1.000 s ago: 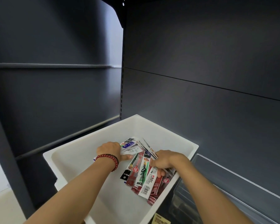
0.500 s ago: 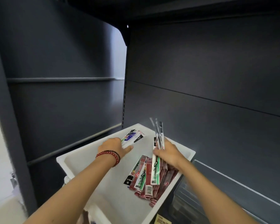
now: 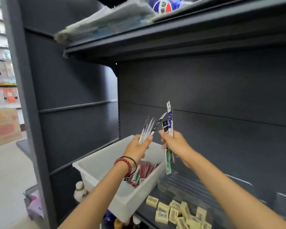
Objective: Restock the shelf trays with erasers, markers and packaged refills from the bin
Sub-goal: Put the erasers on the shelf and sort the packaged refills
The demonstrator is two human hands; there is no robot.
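left hand (image 3: 137, 147) grips fanned refill packs (image 3: 148, 128) above white bin (image 3: 106, 164); right hand (image 3: 175, 143) grips upright refill bundle (image 3: 168, 129); erasers (image 3: 177, 212) in shelf tray.

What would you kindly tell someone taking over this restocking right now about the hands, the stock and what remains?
The left hand grips a fan of white refill packs above the bin.
The right hand grips blue, black and green refill packs by the clear tray.
Red refill packs lie in the bin.
Done: erasers lie on the lower shelf.
Left: tray both handfuls, then the red ones. No markers in view.
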